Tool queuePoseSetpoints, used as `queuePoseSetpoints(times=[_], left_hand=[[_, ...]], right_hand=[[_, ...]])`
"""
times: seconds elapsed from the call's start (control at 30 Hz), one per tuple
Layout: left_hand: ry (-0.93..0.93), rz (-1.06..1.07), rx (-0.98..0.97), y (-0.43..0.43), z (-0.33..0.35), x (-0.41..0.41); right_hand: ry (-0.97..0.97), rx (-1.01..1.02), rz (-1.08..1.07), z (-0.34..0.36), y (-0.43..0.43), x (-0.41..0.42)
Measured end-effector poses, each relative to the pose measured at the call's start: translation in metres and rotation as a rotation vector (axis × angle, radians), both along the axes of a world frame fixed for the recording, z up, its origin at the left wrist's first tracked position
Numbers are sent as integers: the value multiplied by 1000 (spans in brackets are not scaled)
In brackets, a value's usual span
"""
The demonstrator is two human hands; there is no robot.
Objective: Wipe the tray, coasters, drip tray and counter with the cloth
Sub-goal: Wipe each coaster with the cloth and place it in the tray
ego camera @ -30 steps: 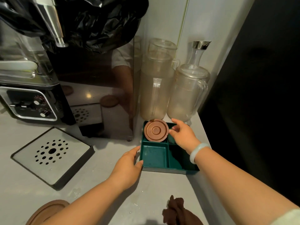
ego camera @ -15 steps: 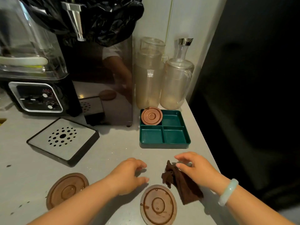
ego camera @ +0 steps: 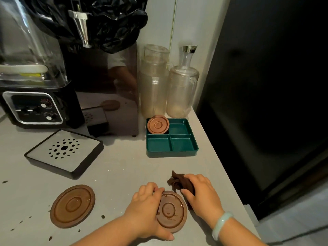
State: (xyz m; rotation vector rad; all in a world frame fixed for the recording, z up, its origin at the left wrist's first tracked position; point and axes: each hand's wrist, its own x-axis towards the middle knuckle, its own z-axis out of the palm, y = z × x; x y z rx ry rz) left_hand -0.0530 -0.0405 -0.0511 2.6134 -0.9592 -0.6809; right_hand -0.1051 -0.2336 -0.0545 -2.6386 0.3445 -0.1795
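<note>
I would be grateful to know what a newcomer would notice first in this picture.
The two hands at the near edge: the left hand grips a brown coaster, the right hand holds the dark cloth beside it. Behind them, the green tray carries a smaller coaster over its far-left compartment.

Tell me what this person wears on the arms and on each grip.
Both forearms are bare as far as the head view shows, and no sleeve is in the picture. The left grip and the right grip are ungloved, with no ring to be seen. The only thing worn is a smooth pale green-white bangle, round and stone-like, on the right wrist.
</note>
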Motion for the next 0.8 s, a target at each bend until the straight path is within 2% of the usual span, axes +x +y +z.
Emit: queuePoseSetpoints(times=[0.13, 0.23, 0.33, 0.4, 0.6, 0.7, 0.8], left_hand=[[-39, 8, -77, 1, -4, 2], [-101, -1, -93, 3, -6, 3], [-146, 40, -167, 5, -5, 3], [-165, 14, -188, 6, 1, 6], [-141, 7, -330, 18, 32, 9], [-187, 31, -431, 28, 54, 16], [-226, 41, -486, 42, 67, 20]], right_hand=[[-117, 99, -55, 15, 0, -6], [-233, -18, 191, 35, 6, -24], [-157, -195, 446, 43, 24, -40], [-119, -223, 484, 43, 38, -41], [-216, -236, 345, 70, 62, -10], [-249, -306, 212, 90, 63, 1], [-222, -275, 105, 101, 63, -4]])
